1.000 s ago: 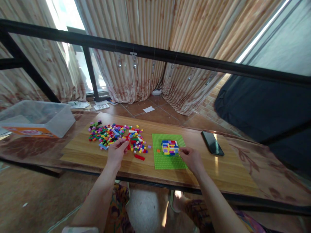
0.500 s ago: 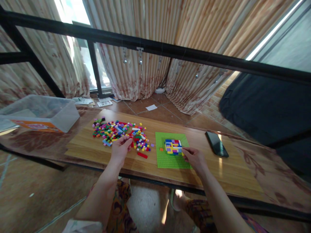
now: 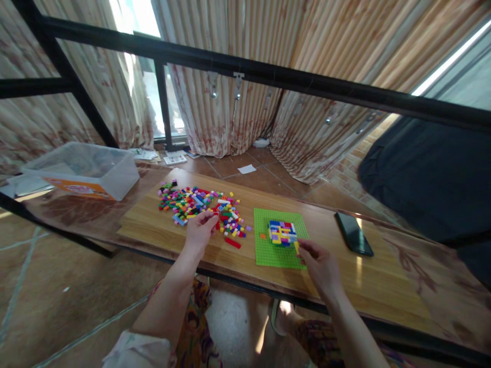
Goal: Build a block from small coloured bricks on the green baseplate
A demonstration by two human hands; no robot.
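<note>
At the right edge of the green baseplate [image 3: 264, 255], my right hand [image 3: 320, 263] pinches a small yellow toy brick [image 3: 296, 248]. Beside that brick, on the plate, stands a low block built of many-coloured bricks [image 3: 282, 233]. A single orange brick [image 3: 263, 236] sits left of the block. My left hand [image 3: 200, 232] is closed in a pinch over the near side of a heap of loose bricks [image 3: 192, 200]. Red shows at its fingertips, but I cannot tell whether that piece is held or lies behind. A long red brick [image 3: 232, 243] lies near the heap.
A dark phone [image 3: 353, 234] lies on the wooden board [image 3: 153, 232] to the right. A clear plastic box [image 3: 126, 179] with an orange label stands at the left end. Beyond the table, a black metal rail [image 3: 268, 74] crosses in front of curtains [image 3: 238, 117].
The view has shifted, so the table appears farther right. My right hand has drawn slightly away from the built block, and the yellow brick in its fingers shows more clearly. My left hand stays by the heap.
</note>
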